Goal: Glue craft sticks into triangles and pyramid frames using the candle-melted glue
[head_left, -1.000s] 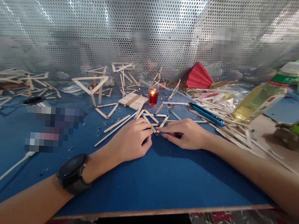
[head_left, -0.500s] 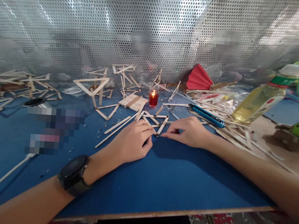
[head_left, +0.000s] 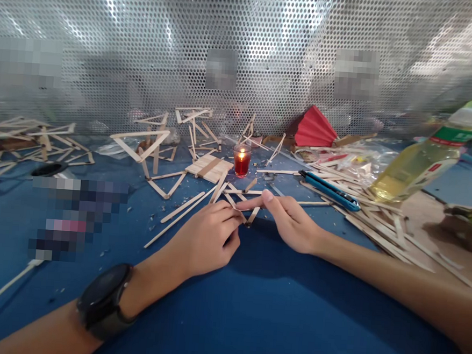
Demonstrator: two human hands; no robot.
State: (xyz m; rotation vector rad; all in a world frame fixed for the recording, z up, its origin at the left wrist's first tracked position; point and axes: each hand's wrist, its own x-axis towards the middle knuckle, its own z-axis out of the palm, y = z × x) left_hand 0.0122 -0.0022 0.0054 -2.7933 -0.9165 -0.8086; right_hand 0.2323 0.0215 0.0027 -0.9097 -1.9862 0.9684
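A small frame of wooden craft sticks (head_left: 252,216), its joints dark, lies on the blue table in front of me. My left hand (head_left: 211,237), with a black watch on the wrist, is closed at the frame's left side; its fingertips are partly hidden. From the right, my right hand (head_left: 292,218) reaches over the frame with its index finger stretched out, the tip by my left fingers. The thumb points up and I see nothing held in this hand. Just behind the frame burns a candle in a red glass (head_left: 242,161).
A flat stick panel (head_left: 209,167) lies left of the candle, near several stick triangles (head_left: 140,144). On the right are a blue cutter knife (head_left: 330,190), loose sticks (head_left: 381,238), a tilted bottle of yellow liquid (head_left: 419,157) and a red paper fan (head_left: 314,127). Perforated metal sheeting (head_left: 246,27) stands behind.
My right hand has turned thumb-up and moved left, its index finger now extended over the frame toward my left fingers. My left hand stays at the frame. The view has shifted slightly.
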